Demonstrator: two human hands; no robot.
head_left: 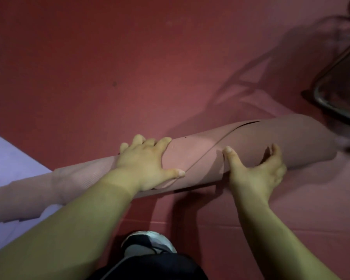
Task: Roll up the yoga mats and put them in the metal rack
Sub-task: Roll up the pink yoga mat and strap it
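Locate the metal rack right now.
Head view, far right edge, upper half: the metal rack stands on the red floor, just beyond the right end of the rolled pink mat.

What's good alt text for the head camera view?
Two bare hands press on a rolled dusty-pink foam yoga mat lying on a red floor: left hand on top, right hand against its near side. A chrome metal rack stands at the right edge.

Red floor (pixel 109 57) fills most of frame, faint seam lower right. Black-and-white shoe (pixel 150 242) bottom centre, black trouser leg (pixel 150 267) just below it.
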